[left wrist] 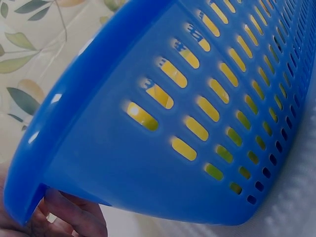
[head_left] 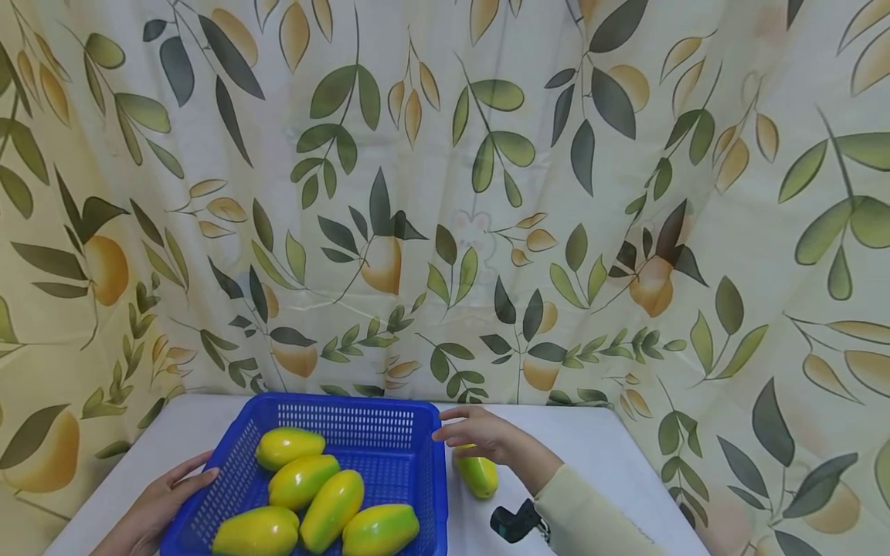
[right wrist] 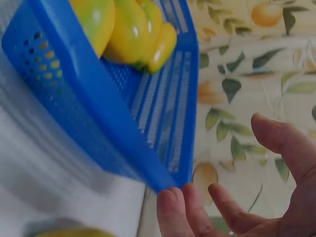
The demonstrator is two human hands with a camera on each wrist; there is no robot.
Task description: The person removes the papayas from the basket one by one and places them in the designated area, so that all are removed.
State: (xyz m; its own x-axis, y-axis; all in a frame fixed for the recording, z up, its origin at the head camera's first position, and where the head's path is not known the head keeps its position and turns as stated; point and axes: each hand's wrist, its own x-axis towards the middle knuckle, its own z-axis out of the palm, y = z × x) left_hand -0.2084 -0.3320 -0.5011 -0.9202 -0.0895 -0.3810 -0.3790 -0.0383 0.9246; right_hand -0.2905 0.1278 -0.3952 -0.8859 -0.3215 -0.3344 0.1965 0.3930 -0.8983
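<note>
A blue plastic basket (head_left: 334, 398) with slotted walls stands on the white table, holding several glossy yellow-green fruits (head_left: 304, 480) that look like papayas. At its left side, my left hand (head_left: 158, 500) grips the rim, thumb above; the left wrist view shows curled fingers (left wrist: 74, 215) under the rim. My right hand (head_left: 483, 434) is at the far right corner, its fingers extended and spread, with fingertips (right wrist: 170, 200) right at the rim. One more such fruit (head_left: 478, 476) lies on the table beneath the right hand, partly hidden by it.
A small black device (head_left: 516, 522) shows by the right sleeve (head_left: 591, 513). The white table (head_left: 563, 440) extends to the right of the basket. A curtain (head_left: 445, 232) printed with leaves and fruit hangs behind the table and along both sides.
</note>
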